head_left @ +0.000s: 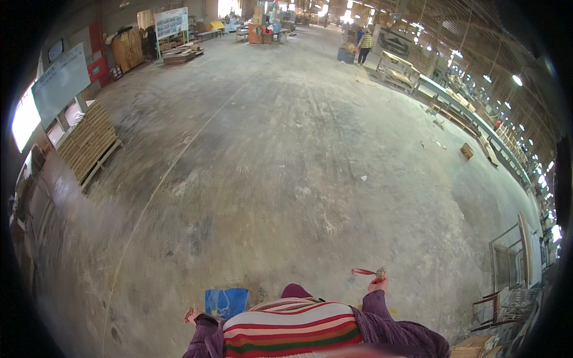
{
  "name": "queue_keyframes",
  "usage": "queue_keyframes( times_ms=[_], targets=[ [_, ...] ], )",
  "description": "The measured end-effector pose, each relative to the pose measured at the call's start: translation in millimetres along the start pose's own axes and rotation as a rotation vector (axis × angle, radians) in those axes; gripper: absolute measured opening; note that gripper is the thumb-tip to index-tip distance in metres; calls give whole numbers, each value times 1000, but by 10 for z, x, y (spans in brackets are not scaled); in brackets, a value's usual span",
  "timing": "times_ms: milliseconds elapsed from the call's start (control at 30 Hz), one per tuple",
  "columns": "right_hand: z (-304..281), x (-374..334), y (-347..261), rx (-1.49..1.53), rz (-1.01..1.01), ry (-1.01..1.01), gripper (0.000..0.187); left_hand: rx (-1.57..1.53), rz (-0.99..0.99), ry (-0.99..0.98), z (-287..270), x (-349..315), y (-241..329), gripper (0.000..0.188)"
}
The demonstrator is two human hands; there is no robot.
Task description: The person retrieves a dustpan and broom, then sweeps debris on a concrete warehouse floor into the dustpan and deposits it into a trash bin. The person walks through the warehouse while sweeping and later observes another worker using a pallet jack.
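Observation:
My right hand (378, 284) is held out ahead of my body at the lower right, its fingers closed around a small object with a thin red strip (363, 271) trailing off to the left. What that object is, I cannot make out. My left hand (192, 315) hangs low on the left side, small and blurred, with reddish marks about its fingers. Whether it holds anything is unclear. Close to it, a flat blue sheet or panel (227, 302) with pale marks shows beside my purple sleeve. My striped top covers the bottom middle.
A stack of wooden slats (89, 143) stands at the left, near a whiteboard (59, 83). Along the right runs a long conveyor-like bench (465, 110). Metal frames (507, 307) are at the lower right. Far off, a person (364, 46) stands by a blue bin (345, 55).

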State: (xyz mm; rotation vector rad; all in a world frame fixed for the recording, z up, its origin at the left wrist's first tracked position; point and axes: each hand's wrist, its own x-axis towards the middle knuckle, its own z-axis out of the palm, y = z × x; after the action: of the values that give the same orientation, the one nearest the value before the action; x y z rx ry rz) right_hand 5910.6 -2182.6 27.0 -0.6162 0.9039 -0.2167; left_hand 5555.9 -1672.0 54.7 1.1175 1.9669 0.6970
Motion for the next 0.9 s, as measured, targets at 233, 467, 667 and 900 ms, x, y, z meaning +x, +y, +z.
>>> queue_keyframes(
  times_ms=[233,467,667,900],
  targets=[
    [1113,565,837,-488,-165,156,12,107,71,140,1551,318,1263,43],
    [3346,1294,1701,-1374,-670,208,13,86,-31,377,3091,740,2710,41],
    [5429,1755,2977,-1267,-602,72,10,52,-4,413,4185,1239,3847,38],
    [7481,2327,3680,152,2,-96,14,44,-6,362,5843,1975,5360,35]
  ],
)
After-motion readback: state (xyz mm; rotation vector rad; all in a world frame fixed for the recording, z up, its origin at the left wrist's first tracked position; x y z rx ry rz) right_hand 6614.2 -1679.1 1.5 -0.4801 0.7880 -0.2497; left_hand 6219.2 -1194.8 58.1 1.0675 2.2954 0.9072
